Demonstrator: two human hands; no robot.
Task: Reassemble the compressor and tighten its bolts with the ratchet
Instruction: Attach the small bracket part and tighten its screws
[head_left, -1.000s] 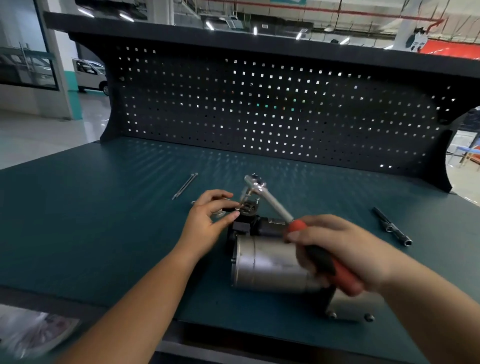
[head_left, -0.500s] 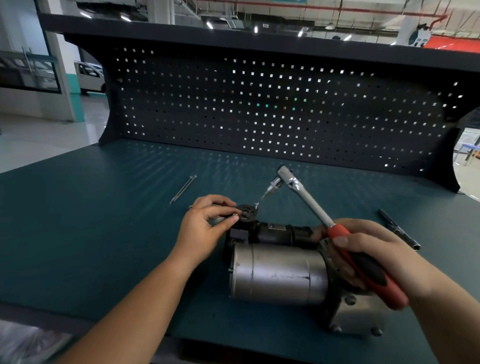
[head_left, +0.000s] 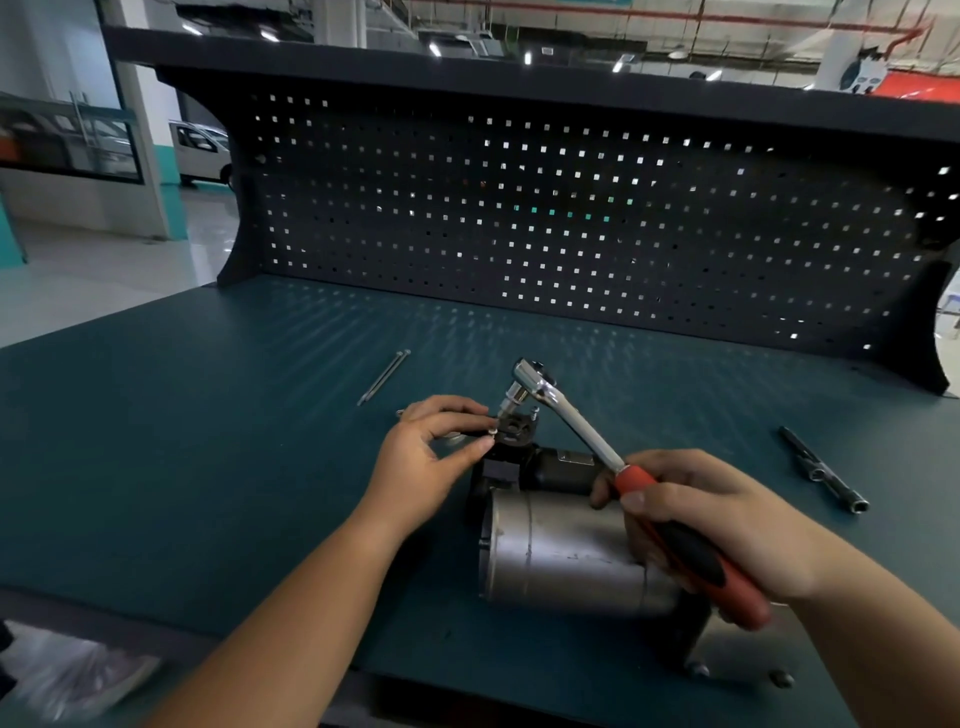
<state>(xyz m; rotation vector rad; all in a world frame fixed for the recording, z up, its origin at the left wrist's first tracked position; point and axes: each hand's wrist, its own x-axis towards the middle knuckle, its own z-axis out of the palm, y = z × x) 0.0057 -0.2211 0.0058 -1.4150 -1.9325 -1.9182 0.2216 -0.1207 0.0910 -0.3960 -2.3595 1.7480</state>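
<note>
The compressor (head_left: 561, 556), a silver cylinder with black end parts, lies on its side on the green bench top (head_left: 208, 467). A small black head plate (head_left: 514, 430) sits on its far end with bolts standing in it. My left hand (head_left: 431, 452) pinches the near-left edge of that plate between thumb and fingertips. My right hand (head_left: 711, 525) grips the red and black handle of the ratchet (head_left: 566, 410). The ratchet's socket stands on a bolt at the plate's far-left corner, and its chrome shaft slopes down to my right hand.
Two long thin bolts (head_left: 384, 376) lie on the bench behind and left of my left hand. A dark socket extension bar (head_left: 823, 470) lies to the right. A black pegboard (head_left: 571, 223) closes off the back of the bench. A plastic bag (head_left: 67, 670) lies below the front edge.
The ratchet, lifted off the plate half a second ago, has come back down left so its socket sits on a bolt. My left hand has stayed at the plate.
</note>
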